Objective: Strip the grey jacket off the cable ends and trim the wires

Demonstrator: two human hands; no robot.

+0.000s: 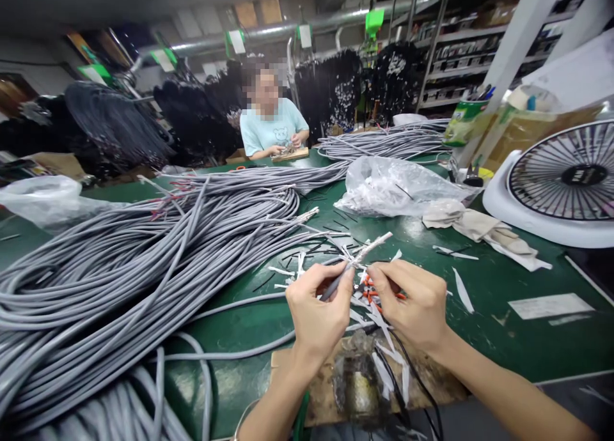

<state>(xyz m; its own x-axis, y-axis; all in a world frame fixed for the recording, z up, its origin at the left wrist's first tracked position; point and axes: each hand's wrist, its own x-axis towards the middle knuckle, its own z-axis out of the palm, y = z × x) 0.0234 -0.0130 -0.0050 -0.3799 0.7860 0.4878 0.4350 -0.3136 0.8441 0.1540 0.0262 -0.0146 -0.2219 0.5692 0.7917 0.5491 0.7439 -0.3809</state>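
My left hand is closed around a grey cable near its end, holding it up over the green table. The cable's stripped tip shows whitish foil or paper wrap and points up to the right. My right hand is closed in a pinch at the stripped part, fingers on the wrap and thin wires. Orange-handled cutters lie on the table just behind my hands. White paper scraps lie scattered around them.
A large heap of grey cables fills the left of the table. A clear plastic bag, cloth gloves and a white fan stand at right. A worn wooden board lies below my hands. A person in a light blue shirt works opposite.
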